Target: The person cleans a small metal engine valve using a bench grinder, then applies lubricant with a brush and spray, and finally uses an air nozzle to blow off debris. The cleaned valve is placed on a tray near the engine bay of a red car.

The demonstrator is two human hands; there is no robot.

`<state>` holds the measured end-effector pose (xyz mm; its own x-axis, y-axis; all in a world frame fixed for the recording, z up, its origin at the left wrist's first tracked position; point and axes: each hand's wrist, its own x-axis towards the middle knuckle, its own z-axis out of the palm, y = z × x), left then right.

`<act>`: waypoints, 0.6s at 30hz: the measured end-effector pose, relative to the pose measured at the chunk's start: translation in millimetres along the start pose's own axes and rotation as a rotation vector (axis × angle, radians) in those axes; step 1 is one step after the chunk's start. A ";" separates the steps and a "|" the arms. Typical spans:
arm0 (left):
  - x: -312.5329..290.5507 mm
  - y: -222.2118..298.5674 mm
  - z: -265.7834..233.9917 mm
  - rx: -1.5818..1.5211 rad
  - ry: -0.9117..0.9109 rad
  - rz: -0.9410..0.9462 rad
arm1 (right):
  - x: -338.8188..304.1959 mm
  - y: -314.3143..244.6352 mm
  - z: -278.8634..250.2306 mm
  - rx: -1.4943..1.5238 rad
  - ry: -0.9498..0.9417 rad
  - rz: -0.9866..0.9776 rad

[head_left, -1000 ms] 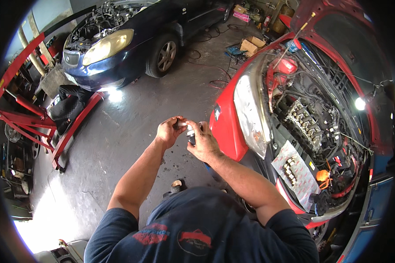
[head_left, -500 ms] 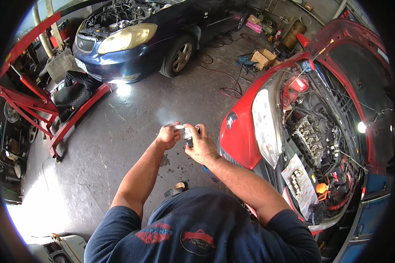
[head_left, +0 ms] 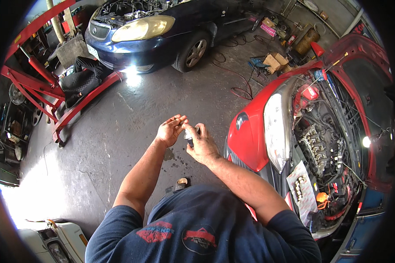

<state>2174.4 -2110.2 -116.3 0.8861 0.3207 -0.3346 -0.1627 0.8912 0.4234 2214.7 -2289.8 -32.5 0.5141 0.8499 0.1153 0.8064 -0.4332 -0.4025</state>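
Note:
In the middle of the head view my right hand (head_left: 202, 144) is wrapped round a spray can (head_left: 189, 136), with the index finger at its top. Most of the can is hidden behind the fingers. Just left of it, almost touching, is my left hand (head_left: 171, 130), palm up with the fingers curled together. Whatever small thing those fingers may pinch is too small to make out. Dark wet spots (head_left: 173, 162) mark the floor below both hands.
To the right stands a red car (head_left: 250, 136) with its hood up; a sheet (head_left: 306, 193) bearing several small metal parts lies by its engine. Ahead is a blue car (head_left: 162, 55). A red lift frame (head_left: 81, 105) and a person in dark clothes (head_left: 85, 81) are at left.
The white mist by my left hand has gone, and so has the pale streak between the hands. The surroundings have shifted slightly right in view; both hands keep nearly the same place.

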 end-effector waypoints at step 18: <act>-19.6 3.5 -28.9 -0.035 -0.112 -0.105 | -6.3 -19.6 8.5 0.099 0.030 0.042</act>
<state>2143.9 -2104.1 -132.6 0.9415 0.1895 -0.2786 -0.0802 0.9291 0.3610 2193.2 -2284.1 -33.1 0.5567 0.8215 0.1232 0.7517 -0.4351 -0.4956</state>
